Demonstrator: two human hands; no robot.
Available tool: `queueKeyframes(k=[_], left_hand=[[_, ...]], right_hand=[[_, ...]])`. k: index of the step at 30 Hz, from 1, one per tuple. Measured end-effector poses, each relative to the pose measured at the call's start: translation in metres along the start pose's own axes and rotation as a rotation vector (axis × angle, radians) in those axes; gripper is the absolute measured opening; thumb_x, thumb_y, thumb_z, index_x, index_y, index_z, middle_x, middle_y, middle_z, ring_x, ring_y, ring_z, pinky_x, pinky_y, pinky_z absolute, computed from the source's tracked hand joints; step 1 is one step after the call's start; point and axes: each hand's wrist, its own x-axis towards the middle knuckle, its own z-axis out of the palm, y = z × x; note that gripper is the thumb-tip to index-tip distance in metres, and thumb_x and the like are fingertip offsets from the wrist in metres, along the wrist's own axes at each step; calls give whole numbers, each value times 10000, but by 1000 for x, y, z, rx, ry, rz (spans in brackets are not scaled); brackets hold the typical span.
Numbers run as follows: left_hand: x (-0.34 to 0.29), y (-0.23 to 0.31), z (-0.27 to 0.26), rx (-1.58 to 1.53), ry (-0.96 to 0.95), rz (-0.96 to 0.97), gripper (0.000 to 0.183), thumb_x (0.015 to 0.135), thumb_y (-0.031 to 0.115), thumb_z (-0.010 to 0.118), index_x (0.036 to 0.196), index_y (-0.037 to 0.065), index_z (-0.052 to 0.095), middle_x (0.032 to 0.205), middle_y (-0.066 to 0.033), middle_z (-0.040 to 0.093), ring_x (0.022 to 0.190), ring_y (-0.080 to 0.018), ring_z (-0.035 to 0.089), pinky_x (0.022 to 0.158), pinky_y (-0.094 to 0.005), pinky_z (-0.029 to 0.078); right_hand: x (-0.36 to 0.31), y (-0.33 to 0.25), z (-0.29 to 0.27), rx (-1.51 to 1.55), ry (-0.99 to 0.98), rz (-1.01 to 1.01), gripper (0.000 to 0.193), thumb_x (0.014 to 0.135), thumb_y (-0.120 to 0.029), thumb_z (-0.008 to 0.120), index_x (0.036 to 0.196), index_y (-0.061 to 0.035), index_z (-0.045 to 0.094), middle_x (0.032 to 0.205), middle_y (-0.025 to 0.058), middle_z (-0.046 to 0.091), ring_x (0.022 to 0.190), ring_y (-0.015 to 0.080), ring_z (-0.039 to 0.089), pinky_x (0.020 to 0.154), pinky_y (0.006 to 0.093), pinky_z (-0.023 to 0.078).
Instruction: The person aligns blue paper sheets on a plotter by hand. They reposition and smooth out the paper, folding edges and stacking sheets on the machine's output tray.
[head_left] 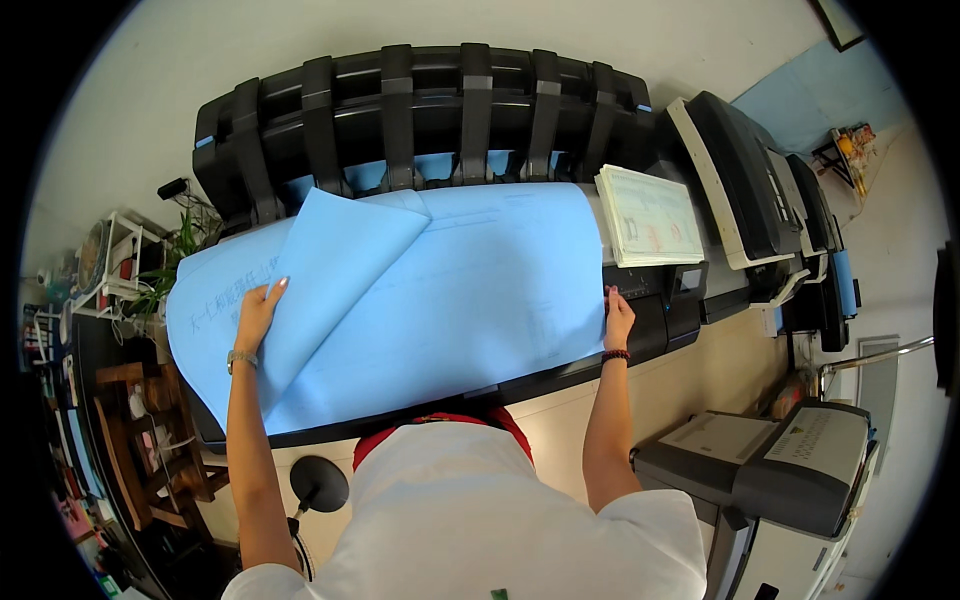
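Observation:
Large blue paper sheets (480, 290) with faint drawn lines are spread across the top of a black wide-format printer (640, 310). At the left, part of the upper sheet is turned back in a pointed fold (345, 245), and handwriting shows on the paper beside it. My left hand (260, 312), with a watch at the wrist, is closed on the edge of that folded blue sheet. My right hand (618, 318), wearing a dark beaded bracelet, pinches the right edge of the blue paper. Its fingertips are partly hidden at the edge.
A stack of pale printed papers (650, 215) lies right of the sheets. Black curved arms (397, 120) rise behind them. An office copier (730, 180) stands at far right, another grey machine (770, 460) at lower right. A wooden chair (150, 440) and round black stool (320, 484) are left.

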Motion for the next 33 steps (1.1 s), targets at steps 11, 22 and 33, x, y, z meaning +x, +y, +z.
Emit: queueKeyframes(k=[11, 22, 33], left_hand=[[6, 6, -5, -22, -61, -119, 524, 902, 475, 637, 628, 29, 615, 571, 22, 556, 511, -45, 473, 485, -233, 397], [7, 11, -9, -27, -103, -165, 508, 894, 478, 649, 654, 30, 641, 585, 12, 578, 501, -49, 489, 486, -228, 408], [8, 2, -8, -9, -94, -114, 523, 907, 472, 631, 602, 51, 584, 558, 46, 511, 492, -38, 418, 466, -243, 356]], right_hand=[[-2, 18, 1, 123, 91, 20, 244, 960, -176, 602, 992, 47, 697, 920, 57, 693, 720, 72, 585, 690, 217, 500], [-1, 24, -2, 113, 98, -31, 224, 954, -153, 606, 1008, 45, 693, 978, 76, 698, 776, 88, 606, 714, 222, 508], [5, 21, -10, 209, 8, 67, 234, 952, -169, 615, 1018, 44, 685, 898, 49, 681, 757, 83, 594, 714, 219, 496]])
